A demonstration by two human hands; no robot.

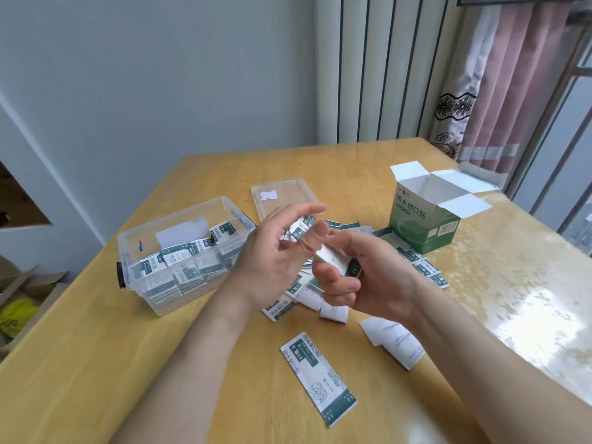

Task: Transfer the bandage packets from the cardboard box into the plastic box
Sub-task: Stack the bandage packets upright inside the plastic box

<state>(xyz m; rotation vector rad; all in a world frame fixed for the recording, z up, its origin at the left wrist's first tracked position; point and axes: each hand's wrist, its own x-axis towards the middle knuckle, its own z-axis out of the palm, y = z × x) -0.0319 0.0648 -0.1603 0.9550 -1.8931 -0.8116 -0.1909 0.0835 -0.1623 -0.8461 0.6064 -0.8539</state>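
Head: carton (422, 219) reads 防水创口贴 (held packets (334, 262) probably alike)

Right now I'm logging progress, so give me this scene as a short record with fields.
plastic box: open, part filled with packets
lid: flat on table, between the boxes
cardboard box: upright, flaps open
left hand: pinches a packet
right hand: grips a small stack
loose packets: scattered on table by the cardboard box
strip: lies alone, nearest the camera

Left grip (272, 254) pinches between thumb and raised fingers; right grip (368, 277) beside it curls palm-up.
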